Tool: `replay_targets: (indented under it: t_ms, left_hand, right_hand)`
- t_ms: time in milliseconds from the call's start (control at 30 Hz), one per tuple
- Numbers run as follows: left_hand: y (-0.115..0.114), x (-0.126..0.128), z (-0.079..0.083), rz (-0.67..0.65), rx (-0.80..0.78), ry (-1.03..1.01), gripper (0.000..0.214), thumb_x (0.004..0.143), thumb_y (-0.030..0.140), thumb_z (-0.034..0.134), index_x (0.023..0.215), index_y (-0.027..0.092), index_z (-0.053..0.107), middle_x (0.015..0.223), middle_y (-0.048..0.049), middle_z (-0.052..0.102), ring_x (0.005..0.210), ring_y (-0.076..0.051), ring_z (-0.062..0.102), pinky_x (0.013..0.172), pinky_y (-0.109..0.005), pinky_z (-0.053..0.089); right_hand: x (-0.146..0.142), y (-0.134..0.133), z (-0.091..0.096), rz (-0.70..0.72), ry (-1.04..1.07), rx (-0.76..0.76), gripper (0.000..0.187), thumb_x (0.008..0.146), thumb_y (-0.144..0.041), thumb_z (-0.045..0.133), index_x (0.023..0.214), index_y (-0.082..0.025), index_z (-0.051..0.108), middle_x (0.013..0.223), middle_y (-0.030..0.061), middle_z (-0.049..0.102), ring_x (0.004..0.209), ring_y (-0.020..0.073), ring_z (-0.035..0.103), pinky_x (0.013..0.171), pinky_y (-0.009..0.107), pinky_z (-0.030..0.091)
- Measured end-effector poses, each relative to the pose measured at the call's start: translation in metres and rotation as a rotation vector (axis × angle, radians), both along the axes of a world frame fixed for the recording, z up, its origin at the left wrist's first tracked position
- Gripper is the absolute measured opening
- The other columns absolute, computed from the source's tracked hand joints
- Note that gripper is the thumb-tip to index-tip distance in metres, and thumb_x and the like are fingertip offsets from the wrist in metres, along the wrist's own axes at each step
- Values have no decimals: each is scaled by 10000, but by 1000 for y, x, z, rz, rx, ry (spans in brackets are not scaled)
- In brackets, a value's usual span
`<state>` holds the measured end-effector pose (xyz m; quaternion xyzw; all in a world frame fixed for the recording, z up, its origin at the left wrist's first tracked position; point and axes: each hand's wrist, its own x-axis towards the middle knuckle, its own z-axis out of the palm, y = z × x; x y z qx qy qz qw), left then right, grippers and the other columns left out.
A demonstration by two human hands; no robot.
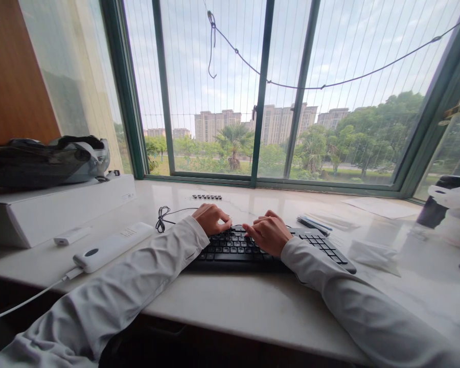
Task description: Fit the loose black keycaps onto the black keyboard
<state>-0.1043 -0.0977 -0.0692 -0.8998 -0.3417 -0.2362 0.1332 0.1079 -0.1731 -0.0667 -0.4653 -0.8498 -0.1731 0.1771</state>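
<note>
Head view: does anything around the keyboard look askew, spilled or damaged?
Nothing spilled or broken shows. The keyboard lies skewed to the counter edge under the left hand and right hand. A cord sags across the window, one end dangling loose.

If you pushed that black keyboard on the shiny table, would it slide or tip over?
The keyboard lies flat and wide, so it probably would not tip or roll. The table looks smooth and glossy, so it would likely slide quite easily. It looks like one hard slab, so it should lift without bending.
</note>
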Motion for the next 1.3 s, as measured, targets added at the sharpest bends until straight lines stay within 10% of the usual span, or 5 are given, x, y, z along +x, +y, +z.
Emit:
replay_targets:
  t_ms: [1300]
  left_hand:
    - [0,0,0,2,-20,2,281,804,431,500,792,293,744,735,-1,718,690,-163,642,586,-247,353]
  right_hand:
    - [1,2,-5,-3,-9,20,632,950,-486,206,649,-200,681,658,41,692,603,104,558,732,298,250]
